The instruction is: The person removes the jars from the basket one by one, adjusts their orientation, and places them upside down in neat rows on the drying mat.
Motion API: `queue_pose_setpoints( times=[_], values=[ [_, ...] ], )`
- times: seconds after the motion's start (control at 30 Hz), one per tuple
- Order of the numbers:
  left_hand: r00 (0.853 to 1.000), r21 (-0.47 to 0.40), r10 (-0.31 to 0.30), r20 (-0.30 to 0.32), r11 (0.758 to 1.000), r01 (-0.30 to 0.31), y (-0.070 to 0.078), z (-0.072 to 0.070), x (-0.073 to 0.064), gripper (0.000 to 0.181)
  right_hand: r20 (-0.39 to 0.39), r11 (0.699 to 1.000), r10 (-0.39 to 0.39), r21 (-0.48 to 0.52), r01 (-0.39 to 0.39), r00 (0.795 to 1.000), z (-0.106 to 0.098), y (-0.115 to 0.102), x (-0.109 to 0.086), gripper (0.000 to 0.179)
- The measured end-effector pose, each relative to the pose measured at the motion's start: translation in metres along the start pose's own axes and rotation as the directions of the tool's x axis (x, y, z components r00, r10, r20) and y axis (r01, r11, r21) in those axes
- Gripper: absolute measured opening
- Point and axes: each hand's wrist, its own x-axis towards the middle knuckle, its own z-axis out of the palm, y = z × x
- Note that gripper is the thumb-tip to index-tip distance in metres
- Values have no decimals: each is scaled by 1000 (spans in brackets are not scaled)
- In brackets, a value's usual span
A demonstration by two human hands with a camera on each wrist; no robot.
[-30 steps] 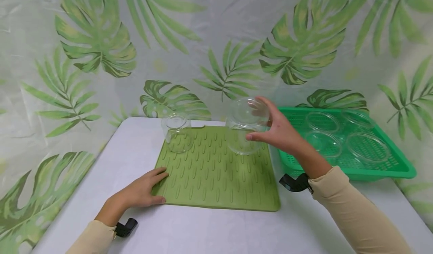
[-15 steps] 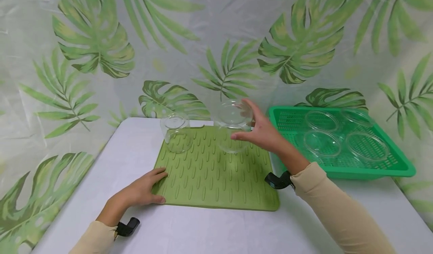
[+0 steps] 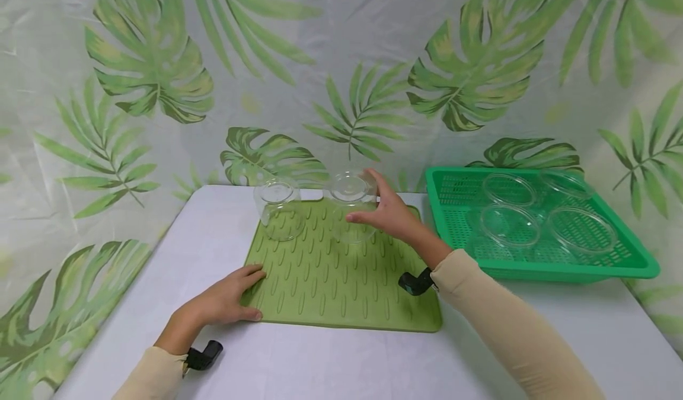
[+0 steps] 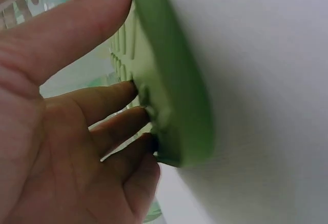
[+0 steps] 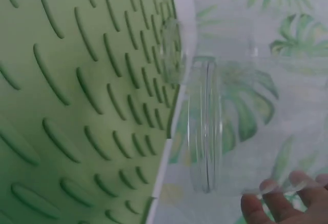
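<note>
Gripped a clear, rim-down jar (image 3: 341, 203) in the right hand (image 3: 388, 213), curled round its side, over the far middle of the green mat (image 3: 347, 284), just right of another clear jar (image 3: 281, 213). Rested the left hand (image 3: 226, 298), loosely spread, at the mat's near left corner. Had four clear vessels (image 3: 510, 227) in the green basket (image 3: 560, 271) at right.

A leaf-printed sheet (image 3: 288, 92) is hanging behind a white table (image 3: 320, 364) — this is looking like a set-up tabletop spot, while a ribbed green mat (image 3: 341, 287), a green basket (image 3: 565, 272) and clear jars (image 3: 283, 225) are lending a kitchen air
</note>
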Motion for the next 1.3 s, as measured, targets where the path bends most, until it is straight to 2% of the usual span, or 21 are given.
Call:
queue_pose_setpoints(
  times=[0.23,0.4,0.77,1.3],
  values=[
    [999,-15,-21,29,1000,21,5,-3,2,86,-8,999,8,51,-8,1000,16,13,15,108],
    [999,-33,-35,36,999,36,4,0,1,86,-15,999,13,37,-13,1000,28,24,24,105],
    [999,-36,-34,30,999,35,5,1,0,85,-44,998,49,32,-48,998,45,26,34,105],
    [998,-50,-37,41,998,39,6,-1,0,85,-58,988,93,130,-84,994,55,41,43,108]
  ],
)
